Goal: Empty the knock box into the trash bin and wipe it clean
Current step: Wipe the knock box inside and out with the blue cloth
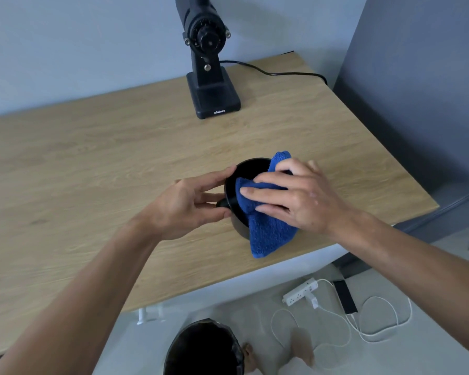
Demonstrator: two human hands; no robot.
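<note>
A round black knock box (248, 169) stands on the wooden table (92, 171) near its front right edge. My left hand (190, 205) grips the box's left side, fingers against the rim and the bar's end. A blue terry cloth (268, 231) lies over the box's right half, partly tucked inside and hanging down its front. My right hand (295, 194) presses flat on the cloth with spread fingers. The inside of the box looks dark; its contents cannot be made out. The black-lined trash bin (203, 347) stands on the floor below the table's front edge.
A black coffee grinder (210, 66) stands at the back of the table, its cable (276, 73) trailing right. On the floor lie a white power strip (299, 290), white cables and a dark phone (345, 296). A grey wall panel rises at the right.
</note>
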